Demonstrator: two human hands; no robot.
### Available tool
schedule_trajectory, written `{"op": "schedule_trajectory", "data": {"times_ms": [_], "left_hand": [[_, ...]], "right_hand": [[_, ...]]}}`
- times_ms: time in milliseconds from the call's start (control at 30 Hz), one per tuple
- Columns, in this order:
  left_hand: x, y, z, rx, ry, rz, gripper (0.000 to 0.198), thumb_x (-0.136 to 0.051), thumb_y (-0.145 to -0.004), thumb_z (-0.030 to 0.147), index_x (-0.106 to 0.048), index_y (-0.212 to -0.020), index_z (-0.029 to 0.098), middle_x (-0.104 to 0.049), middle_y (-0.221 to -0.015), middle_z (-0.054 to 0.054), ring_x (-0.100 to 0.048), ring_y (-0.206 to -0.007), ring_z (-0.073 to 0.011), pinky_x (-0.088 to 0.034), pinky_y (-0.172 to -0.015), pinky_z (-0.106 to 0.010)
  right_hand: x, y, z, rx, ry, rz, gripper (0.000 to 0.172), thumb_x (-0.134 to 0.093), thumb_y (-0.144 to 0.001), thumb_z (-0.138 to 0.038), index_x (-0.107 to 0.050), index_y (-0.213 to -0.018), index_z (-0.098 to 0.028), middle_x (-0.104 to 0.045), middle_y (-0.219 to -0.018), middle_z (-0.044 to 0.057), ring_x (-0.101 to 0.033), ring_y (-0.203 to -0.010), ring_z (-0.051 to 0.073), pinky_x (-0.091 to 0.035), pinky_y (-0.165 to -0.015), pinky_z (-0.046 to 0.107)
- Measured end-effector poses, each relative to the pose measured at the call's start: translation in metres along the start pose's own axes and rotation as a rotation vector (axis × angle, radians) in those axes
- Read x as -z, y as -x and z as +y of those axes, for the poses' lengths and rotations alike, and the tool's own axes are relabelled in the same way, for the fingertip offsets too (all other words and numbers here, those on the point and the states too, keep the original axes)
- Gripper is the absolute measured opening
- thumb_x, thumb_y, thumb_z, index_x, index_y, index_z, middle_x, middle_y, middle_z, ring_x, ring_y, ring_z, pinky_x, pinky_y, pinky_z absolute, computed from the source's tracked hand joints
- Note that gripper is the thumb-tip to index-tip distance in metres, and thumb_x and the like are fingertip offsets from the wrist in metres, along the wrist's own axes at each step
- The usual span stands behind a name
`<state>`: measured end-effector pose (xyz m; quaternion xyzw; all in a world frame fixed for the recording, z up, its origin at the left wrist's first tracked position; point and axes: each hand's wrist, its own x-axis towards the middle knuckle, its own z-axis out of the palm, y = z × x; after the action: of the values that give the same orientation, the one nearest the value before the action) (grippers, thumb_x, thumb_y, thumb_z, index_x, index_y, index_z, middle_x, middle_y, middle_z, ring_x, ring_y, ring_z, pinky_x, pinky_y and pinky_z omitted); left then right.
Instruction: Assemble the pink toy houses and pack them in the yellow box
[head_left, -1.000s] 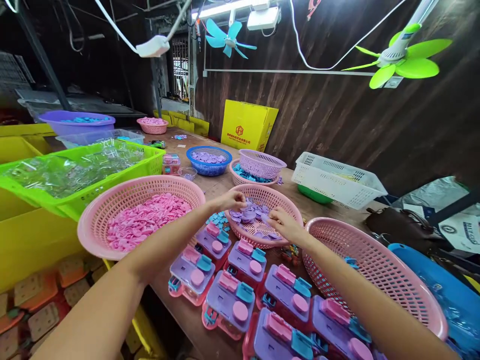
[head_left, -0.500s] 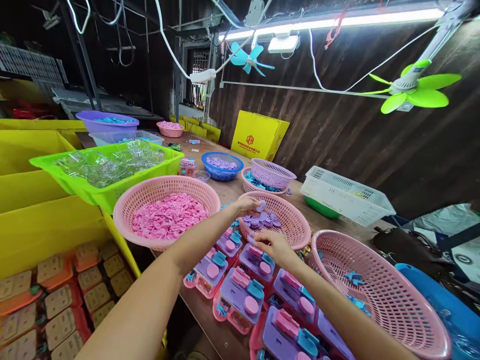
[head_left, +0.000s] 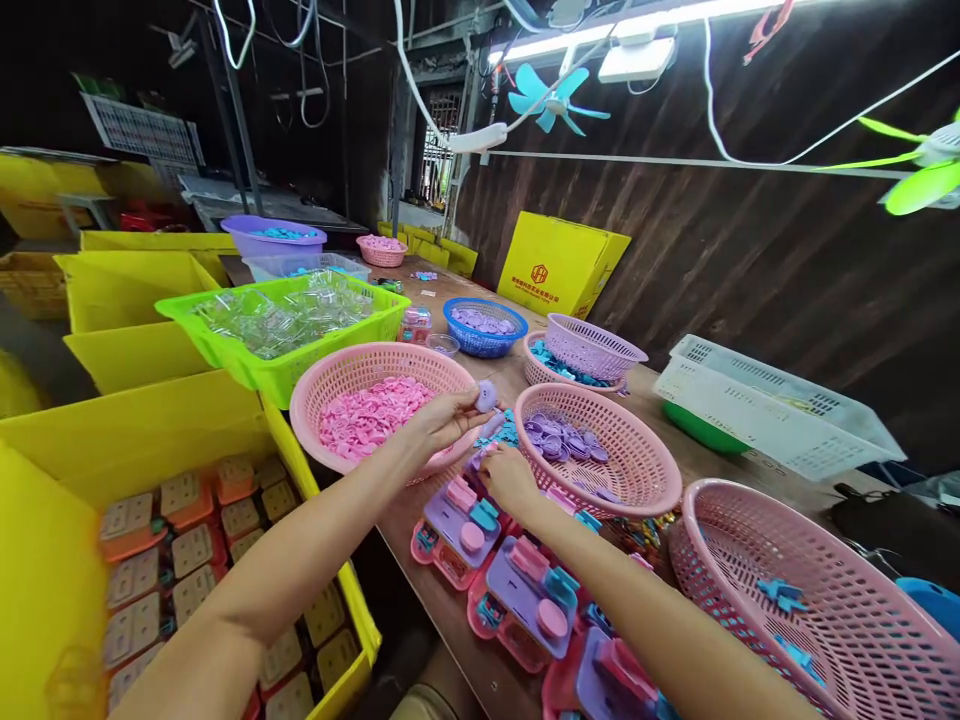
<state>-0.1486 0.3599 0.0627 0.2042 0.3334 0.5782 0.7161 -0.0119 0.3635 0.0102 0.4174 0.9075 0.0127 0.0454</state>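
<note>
My left hand is closed on a round purple plastic piece, held above the rim of the pink basket of pink parts. A second purple piece shows just under its fingers. My right hand has its fingers pinched together low over the far end of the rows of toys; whatever lies in them is hidden. These purple-topped toys carry pink and blue parts and stand in rows on the table. Beside my right hand is a pink basket with loose purple pieces.
A pink basket with a few blue pieces stands at the right. A green tray of clear plastic parts and a blue basket stand farther back. At the left, a yellow carton holds rows of toys below table level.
My view has turned left. My left hand has drawn back from the purple pieces' basket, still holding a purple piece. My right hand has moved from that basket's near edge down to the toys.
</note>
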Motion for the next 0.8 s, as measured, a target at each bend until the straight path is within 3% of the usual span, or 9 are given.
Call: {"op": "schedule_trajectory", "data": {"times_ms": [133,267,433,533,600,667,733,800], "left_hand": [[0.025,0.032,-0.002,0.005,0.121,0.122,0.024,-0.037,-0.089,0.008,-0.058,-0.076,0.006,-0.064,-0.073,-0.010,-0.067,-0.074,-0.0156,-0.056,-0.075,-0.026],[0.042,0.048,-0.013,0.038,0.182,0.146,0.022,-0.040,-0.089,0.009,-0.059,-0.081,0.004,-0.065,-0.082,-0.014,-0.067,-0.081,-0.0180,-0.055,-0.079,-0.026],[0.050,0.062,-0.025,0.045,0.217,0.120,0.019,-0.040,-0.089,0.009,-0.058,-0.091,0.003,-0.066,-0.087,-0.016,-0.067,-0.084,-0.0198,-0.056,-0.076,-0.027],[0.050,0.069,-0.029,0.023,0.248,0.133,0.020,-0.040,-0.089,0.009,-0.057,-0.100,0.005,-0.066,-0.086,-0.014,-0.067,-0.082,-0.0181,-0.057,-0.075,-0.025],[0.049,0.072,-0.033,0.011,0.265,0.123,0.020,-0.041,-0.088,0.009,-0.057,-0.100,0.006,-0.066,-0.085,-0.012,-0.067,-0.082,-0.0176,-0.056,-0.076,-0.025],[0.047,0.075,-0.039,-0.001,0.266,0.093,0.017,-0.043,-0.088,0.010,-0.059,-0.094,0.007,-0.066,-0.084,-0.012,-0.067,-0.083,-0.0179,-0.055,-0.078,-0.027],[0.046,0.077,-0.046,-0.028,0.245,0.057,0.015,-0.047,-0.087,0.013,-0.060,-0.087,0.007,-0.066,-0.082,-0.012,-0.066,-0.083,-0.0185,-0.055,-0.080,-0.029],[0.045,0.080,-0.053,-0.059,0.213,0.016,0.012,-0.053,-0.084,0.017,-0.062,-0.083,0.009,-0.067,-0.081,-0.011,-0.066,-0.082,-0.0190,-0.054,-0.079,-0.030]], "right_hand": [[-0.006,-0.003,-0.005,-0.014,0.016,-0.045,0.029,-0.041,-0.081,-0.006,-0.069,-0.088,-0.006,-0.066,-0.095,0.020,-0.056,-0.099,0.027,-0.038,-0.089,0.034],[-0.009,-0.012,-0.009,-0.029,-0.030,-0.094,0.027,-0.045,-0.075,-0.001,-0.069,-0.088,-0.005,-0.066,-0.093,0.021,-0.060,-0.092,0.027,-0.041,-0.084,0.032],[0.004,-0.009,0.003,-0.053,-0.196,-0.095,0.018,-0.050,-0.077,-0.010,-0.068,-0.077,-0.010,-0.067,-0.082,0.014,-0.061,-0.081,0.022,-0.042,-0.071,0.027],[0.019,0.011,0.003,-0.055,-0.309,-0.037,0.025,-0.041,-0.084,-0.015,-0.067,-0.084,-0.013,-0.066,-0.079,0.007,-0.058,-0.077,0.017,-0.042,-0.069,0.025],[0.023,0.030,-0.008,-0.032,-0.614,-0.014,0.031,-0.034,-0.089,-0.022,-0.062,-0.099,-0.016,-0.064,-0.081,0.005,-0.057,-0.074,0.014,-0.043,-0.064,0.024],[0.021,0.047,-0.023,-0.027,-1.153,-0.034,0.028,-0.042,-0.088,-0.034,-0.058,-0.105,-0.019,-0.061,-0.084,0.002,-0.056,-0.069,0.012,-0.042,-0.055,0.022],[0.015,0.060,-0.037,-0.099,-1.668,-0.055,0.028,-0.060,-0.077,-0.042,-0.058,-0.095,-0.020,-0.058,-0.082,0.001,-0.052,-0.063,0.009,-0.038,-0.050,0.019],[0.009,0.067,-0.044,-0.191,-1.913,-0.057,0.032,-0.073,-0.065,-0.041,-0.056,-0.082,-0.019,-0.054,-0.074,-0.002,-0.047,-0.057,0.006,-0.034,-0.046,0.017]]}}
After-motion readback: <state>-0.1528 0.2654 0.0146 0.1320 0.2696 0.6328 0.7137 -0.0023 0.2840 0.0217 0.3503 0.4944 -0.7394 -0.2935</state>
